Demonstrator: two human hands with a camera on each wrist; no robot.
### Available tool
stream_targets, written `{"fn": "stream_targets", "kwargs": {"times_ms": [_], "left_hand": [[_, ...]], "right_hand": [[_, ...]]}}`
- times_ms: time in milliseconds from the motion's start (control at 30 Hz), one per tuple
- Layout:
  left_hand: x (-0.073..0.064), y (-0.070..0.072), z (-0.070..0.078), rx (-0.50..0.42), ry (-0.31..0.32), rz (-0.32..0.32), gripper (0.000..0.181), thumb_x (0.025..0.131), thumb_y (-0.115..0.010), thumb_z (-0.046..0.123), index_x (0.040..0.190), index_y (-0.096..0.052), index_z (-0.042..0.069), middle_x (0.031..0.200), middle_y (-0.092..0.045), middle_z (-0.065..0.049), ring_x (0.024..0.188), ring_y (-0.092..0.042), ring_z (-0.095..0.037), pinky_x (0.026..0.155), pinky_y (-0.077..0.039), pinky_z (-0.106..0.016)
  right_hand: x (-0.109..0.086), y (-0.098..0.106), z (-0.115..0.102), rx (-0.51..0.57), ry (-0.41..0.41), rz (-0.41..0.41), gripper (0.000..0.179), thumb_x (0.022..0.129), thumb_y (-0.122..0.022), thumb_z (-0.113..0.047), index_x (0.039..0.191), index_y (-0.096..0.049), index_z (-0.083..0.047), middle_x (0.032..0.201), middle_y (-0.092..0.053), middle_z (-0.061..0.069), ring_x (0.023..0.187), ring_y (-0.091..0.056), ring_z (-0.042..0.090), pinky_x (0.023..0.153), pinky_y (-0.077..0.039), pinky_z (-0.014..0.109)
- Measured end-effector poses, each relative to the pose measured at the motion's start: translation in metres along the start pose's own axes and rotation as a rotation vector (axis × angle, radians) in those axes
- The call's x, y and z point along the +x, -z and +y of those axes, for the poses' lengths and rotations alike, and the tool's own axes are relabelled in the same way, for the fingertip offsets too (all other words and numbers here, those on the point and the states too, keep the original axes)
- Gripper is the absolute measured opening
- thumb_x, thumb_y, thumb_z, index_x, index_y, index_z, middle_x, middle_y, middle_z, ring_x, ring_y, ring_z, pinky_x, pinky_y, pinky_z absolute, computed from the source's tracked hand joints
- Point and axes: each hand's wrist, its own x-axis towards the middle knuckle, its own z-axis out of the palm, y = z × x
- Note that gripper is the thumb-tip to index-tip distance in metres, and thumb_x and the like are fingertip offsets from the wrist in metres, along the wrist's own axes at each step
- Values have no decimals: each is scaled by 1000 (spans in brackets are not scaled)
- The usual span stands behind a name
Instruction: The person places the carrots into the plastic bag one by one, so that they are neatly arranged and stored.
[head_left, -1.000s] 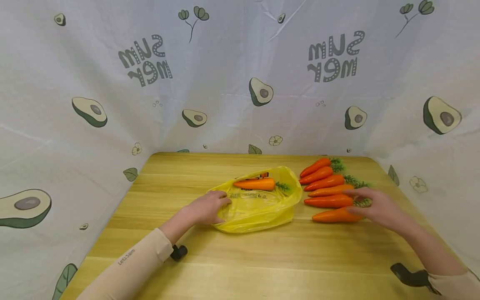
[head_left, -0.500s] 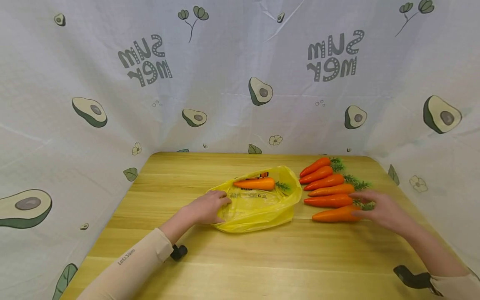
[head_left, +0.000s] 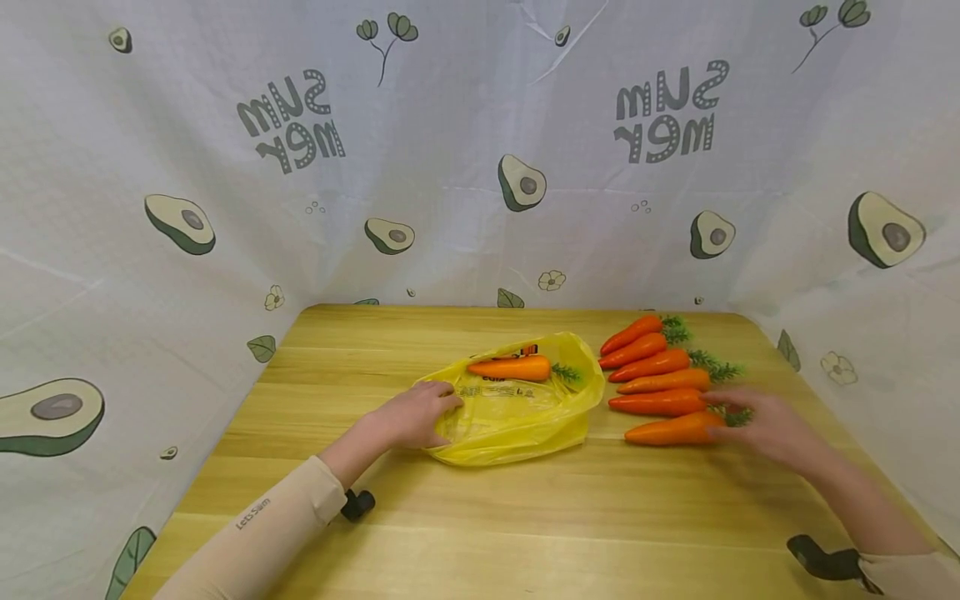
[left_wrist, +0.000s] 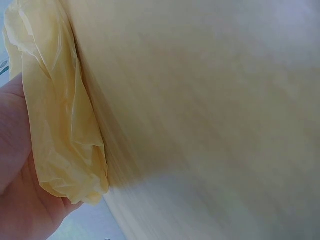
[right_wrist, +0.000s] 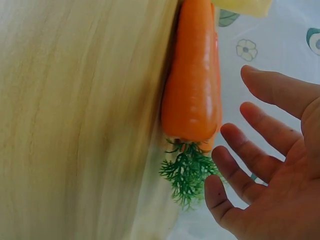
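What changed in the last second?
The right hand has shifted slightly to the right, beside the green tops of the six carrots, and holds nothing. The left hand at the yellow bag, the carrot inside it and those six stayed put.

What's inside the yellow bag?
One orange carrot with a green leafy top lies inside the open yellow bag. The left hand and the bag's near side cover some of the inside, so I can't see there.

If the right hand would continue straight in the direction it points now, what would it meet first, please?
The right hand would probably meet the front orange carrot first, at its leafy green top; depth is unclear, so it might pass above.
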Motion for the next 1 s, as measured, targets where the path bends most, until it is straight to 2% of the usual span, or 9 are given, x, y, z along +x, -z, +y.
{"fn": "stream_targets", "kwargs": {"times_ms": [200, 467, 800, 1000], "left_hand": [[1, -1, -1, -4, -2, -5, 68, 88, -77, 43, 144, -54, 14, 148, -49, -12, 140, -45, -31, 121, -32, -50], [-1, 1, -1, -16, -2, 1, 68, 88, -77, 44, 144, -54, 13, 148, -49, -12, 140, -45, -31, 121, -32, -49], [-2, 3, -1, -13, -1, -6, 67, 88, -77, 43, 144, -54, 13, 149, -49, -12, 141, -45, -31, 121, -32, -50], [-2, 3, 0, -23, 6, -15, 68, 88, -77, 42, 145, -53, 14, 151, -48, -12, 142, -43, -31, 121, -31, -49]], "right_hand": [[-2, -2, 3, 18, 11, -1, 54, 84, -81, -26, 127, -65, 3, 129, -61, 32, 103, -62, 44, 85, -51, 64], [-4, -4, 2, 38, -20, -32, 56, 84, -81, -24, 129, -63, 5, 129, -60, 34, 109, -58, 52, 87, -47, 69], [-2, -9, 4, -13, 9, -16, 52, 80, -83, -18, 123, -66, 6, 124, -61, 37, 105, -61, 53, 88, -48, 69], [-1, -12, 5, -38, 7, -33, 52, 78, -84, -13, 122, -66, 9, 122, -61, 39, 106, -59, 57, 88, -48, 69]]}}
